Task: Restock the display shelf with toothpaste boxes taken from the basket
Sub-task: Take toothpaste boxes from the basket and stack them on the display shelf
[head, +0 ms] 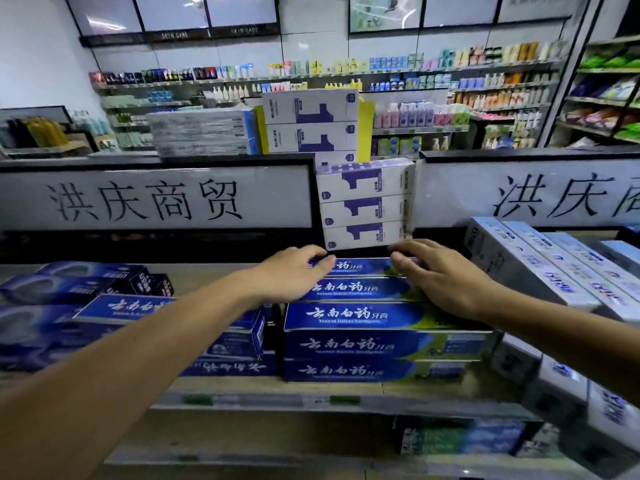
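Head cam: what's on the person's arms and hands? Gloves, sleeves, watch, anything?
Nothing worn that the frame shows. The left hand and right hand are bare, with no gloves, rings or watch visible. The left forearm and right forearm are bare to the frame edge, with no sleeves, bands or markings in view.

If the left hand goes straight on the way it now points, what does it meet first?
Probably the stack of white and purple boxes, which stands just behind the rear blue box that the left hand grips. How close they are in depth is unclear.
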A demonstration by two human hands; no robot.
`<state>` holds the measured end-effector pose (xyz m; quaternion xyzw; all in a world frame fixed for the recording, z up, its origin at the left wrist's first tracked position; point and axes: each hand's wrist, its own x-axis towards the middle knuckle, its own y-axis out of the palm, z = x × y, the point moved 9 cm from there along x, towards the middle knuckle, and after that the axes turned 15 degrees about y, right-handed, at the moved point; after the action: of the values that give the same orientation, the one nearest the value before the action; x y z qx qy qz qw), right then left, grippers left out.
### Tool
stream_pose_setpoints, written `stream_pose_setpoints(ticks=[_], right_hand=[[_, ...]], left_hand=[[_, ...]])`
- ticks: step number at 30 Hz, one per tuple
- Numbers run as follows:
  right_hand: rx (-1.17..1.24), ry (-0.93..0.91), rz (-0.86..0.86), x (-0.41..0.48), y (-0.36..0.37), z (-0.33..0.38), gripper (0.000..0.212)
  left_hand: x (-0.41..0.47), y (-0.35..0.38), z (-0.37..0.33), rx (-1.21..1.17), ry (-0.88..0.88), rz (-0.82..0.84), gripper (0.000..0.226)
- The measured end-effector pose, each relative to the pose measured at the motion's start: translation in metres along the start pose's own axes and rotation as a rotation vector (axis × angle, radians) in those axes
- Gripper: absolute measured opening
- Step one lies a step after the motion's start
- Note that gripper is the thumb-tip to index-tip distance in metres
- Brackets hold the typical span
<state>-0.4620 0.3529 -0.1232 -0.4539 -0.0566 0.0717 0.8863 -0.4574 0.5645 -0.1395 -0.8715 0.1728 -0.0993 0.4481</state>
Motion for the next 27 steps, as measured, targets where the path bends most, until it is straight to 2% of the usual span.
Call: stream_pose_setpoints(ticks=[4, 7, 10, 12, 14, 18, 23, 27], right_hand=[[-0.007, 0.091, 0.027, 0.002, -0.001, 0.006, 0.049], [-0.222, 0.012, -0.033, -0.009, -0.004, 0.021, 0.071], [-0.304, -0.118, 0.048, -0.03, 0.01, 0.043, 0.086], [-0.455, -0.168, 0.145, -0.038, 0.033, 0.047, 0.092], [-0.58, -0.171, 0.219, -0.04, 0.052, 0.044, 0.095], [-0.56, -0.177, 0.194, -0.039, 0.055, 0.045, 0.091], [-0.545, -0.201, 0.159, -0.039, 0.055, 0.046, 0.09], [-0.545, -0.213, 0.128, -0.041, 0.056, 0.051, 0.088]], left_hand=[[-0.003, -0.003, -0.008, 0.08, 0.005, 0.02, 0.061], [-0.027, -0.039, -0.006, 0.112, 0.081, -0.033, 0.057], [-0.069, -0.055, 0.014, 0.124, 0.12, 0.157, 0.079], [-0.097, -0.056, 0.035, 0.234, 0.105, 0.294, 0.088], [-0.117, -0.052, 0.054, 0.344, 0.092, 0.34, 0.092], [-0.122, -0.041, 0.061, 0.507, 0.168, 0.187, 0.076], [-0.116, -0.033, 0.057, 0.618, 0.146, 0.132, 0.08], [-0.122, -0.035, 0.058, 0.529, 0.114, 0.139, 0.09]])
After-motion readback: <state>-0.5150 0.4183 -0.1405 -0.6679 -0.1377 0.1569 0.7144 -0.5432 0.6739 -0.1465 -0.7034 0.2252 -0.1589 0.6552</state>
